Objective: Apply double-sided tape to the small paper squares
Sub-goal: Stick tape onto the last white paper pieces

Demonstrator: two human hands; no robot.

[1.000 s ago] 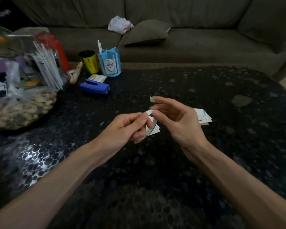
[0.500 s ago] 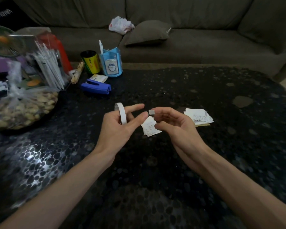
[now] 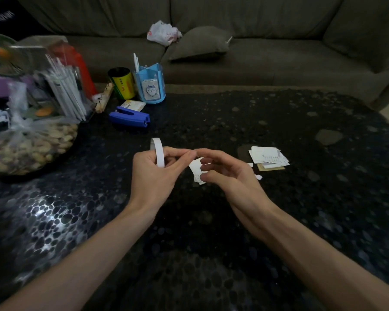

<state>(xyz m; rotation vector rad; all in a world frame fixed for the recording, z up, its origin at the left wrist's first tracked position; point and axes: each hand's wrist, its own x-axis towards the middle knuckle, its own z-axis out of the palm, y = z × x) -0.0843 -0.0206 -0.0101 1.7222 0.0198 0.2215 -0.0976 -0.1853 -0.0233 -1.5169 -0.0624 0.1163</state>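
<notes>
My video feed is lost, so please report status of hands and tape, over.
Left hand holds tape roll. Right hand touches left, grip unclear. Paper squares on table behind right fingers. Nothing blocking.

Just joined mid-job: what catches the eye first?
Mid-table, the left hand grips a white ring of tape and meets the right hand over white paper slips. A stack of white paper squares lies to their right on the black pebbled table; a blue stapler sits back left.
</notes>
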